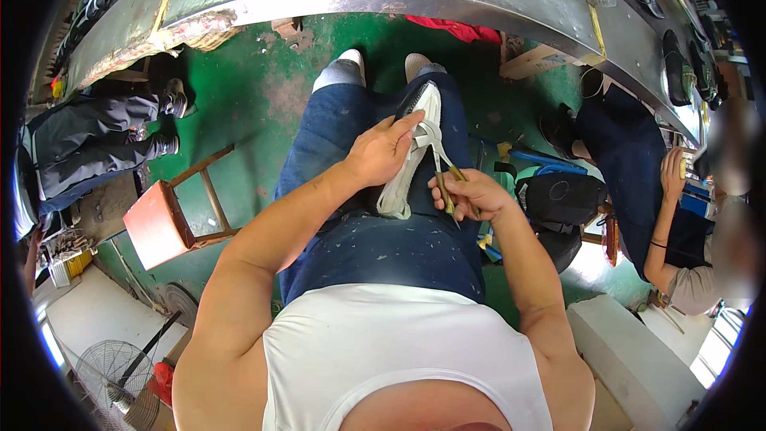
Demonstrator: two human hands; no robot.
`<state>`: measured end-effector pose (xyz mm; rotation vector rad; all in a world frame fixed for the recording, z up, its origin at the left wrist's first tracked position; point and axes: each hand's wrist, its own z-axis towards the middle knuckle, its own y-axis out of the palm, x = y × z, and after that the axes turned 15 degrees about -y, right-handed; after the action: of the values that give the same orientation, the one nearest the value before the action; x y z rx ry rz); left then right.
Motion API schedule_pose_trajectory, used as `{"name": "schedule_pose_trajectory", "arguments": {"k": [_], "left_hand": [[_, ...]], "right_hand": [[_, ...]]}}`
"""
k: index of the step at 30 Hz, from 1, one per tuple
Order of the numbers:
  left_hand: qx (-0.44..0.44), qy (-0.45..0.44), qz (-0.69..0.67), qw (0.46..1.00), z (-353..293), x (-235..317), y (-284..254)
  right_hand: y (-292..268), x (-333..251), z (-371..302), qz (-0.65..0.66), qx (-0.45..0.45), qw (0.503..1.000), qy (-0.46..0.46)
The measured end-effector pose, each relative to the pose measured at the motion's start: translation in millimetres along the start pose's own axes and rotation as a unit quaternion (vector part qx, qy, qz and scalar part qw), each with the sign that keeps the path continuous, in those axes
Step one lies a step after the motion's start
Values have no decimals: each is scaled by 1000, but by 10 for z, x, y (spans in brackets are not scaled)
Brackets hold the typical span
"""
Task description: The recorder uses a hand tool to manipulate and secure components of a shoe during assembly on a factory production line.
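Note:
Across my lap, on dark blue work trousers [375,251], lies a shoe [405,175] with a pale white underside and a dark edge near its far end. Loose white strips [431,134] loop over its middle. My left hand [380,152] is closed on the shoe's left side, thumb and forefinger by the strips. To the right, my right hand [476,194] grips a brass-coloured tool [448,202] with two slim handles. The tool's narrow end lies by the strips. My fingers partly hide it, so its exact kind is unclear.
A metal-edged workbench [383,1] curves across the far side, with dark shoes [678,68] at its right. A wooden stool [163,227] stands left. Co-workers' legs show left [100,144] and right [622,168]. A black bag [562,195] and a fan [112,375] are nearby.

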<state>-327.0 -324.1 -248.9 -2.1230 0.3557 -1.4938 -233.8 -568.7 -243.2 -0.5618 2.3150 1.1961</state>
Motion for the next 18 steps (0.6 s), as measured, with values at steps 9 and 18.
{"name": "schedule_pose_trajectory", "arguments": {"k": [9, 18], "left_hand": [[-25, -58, 22, 998, 32, 3, 119], [-153, -221, -186, 945, 116, -23, -100]], "right_hand": [[172, -284, 177, -337, 135, 905, -220], [246, -337, 206, -611, 57, 758, -222]]}}
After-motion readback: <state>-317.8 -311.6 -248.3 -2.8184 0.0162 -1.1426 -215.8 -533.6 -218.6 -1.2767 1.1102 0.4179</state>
